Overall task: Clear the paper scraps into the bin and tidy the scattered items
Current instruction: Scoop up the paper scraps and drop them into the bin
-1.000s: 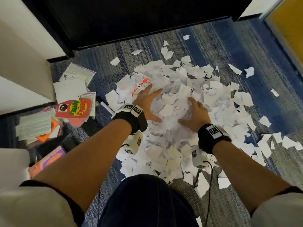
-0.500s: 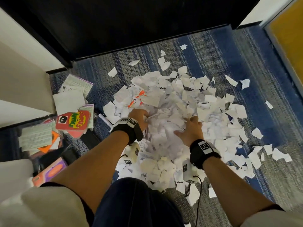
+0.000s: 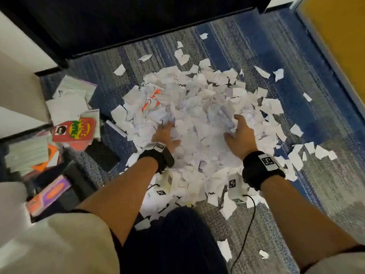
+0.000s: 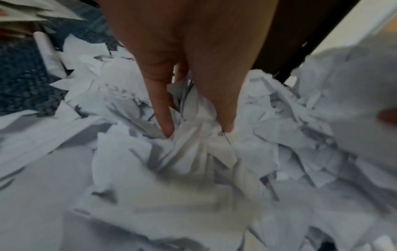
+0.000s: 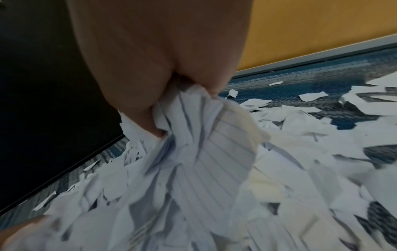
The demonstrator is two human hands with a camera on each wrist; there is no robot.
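The head view looks steeply down from above; both wrist views sit close along the fingers, all sharing the paper heap [image 3: 199,123] at 12 o'clock.

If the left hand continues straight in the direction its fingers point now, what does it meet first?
More of the paper scraps: the left hand is already dug into the pile, fingers pointing away from the person. Beyond lies carpet, probably; depth is unclear.

Soft, even indoor light; motion blur in wrist views, wide-angle bending at edges.
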